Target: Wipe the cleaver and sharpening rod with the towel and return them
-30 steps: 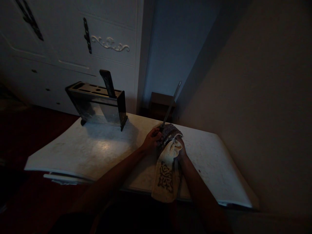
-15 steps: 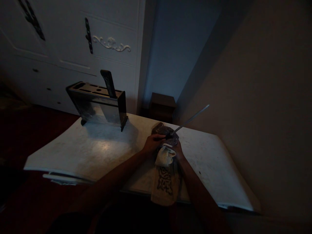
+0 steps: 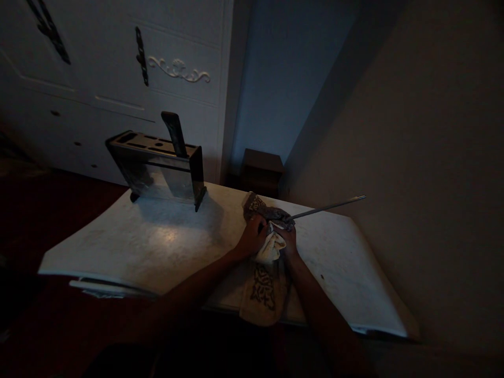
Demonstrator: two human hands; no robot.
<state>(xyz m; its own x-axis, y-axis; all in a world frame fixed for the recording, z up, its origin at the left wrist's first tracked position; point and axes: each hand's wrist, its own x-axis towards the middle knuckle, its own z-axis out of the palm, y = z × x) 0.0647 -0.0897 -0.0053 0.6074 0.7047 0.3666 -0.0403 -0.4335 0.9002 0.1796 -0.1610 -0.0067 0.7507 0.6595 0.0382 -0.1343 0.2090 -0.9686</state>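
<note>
A patterned cloth, pale with a dark design, is bunched between my two hands and drapes down over the table's front edge. My left hand is closed on its bunched part. On the other side, my right hand is wrapped round the cloth too. From the dark folds a long, thin metal rod sticks out to the right, its tip slightly raised. The near end of the rod is covered by cloth and fingers, so I cannot see a handle.
A metal knife block stands at the table's back left, with one black-handled knife in it. The white table has a wall along its right. Behind are a white cabinet and a small dark box-like piece.
The metal rod has swung down and to the right, from a steep slant to nearly level. My left hand has shifted a little nearer to me, and the cloth folds have changed shape.
</note>
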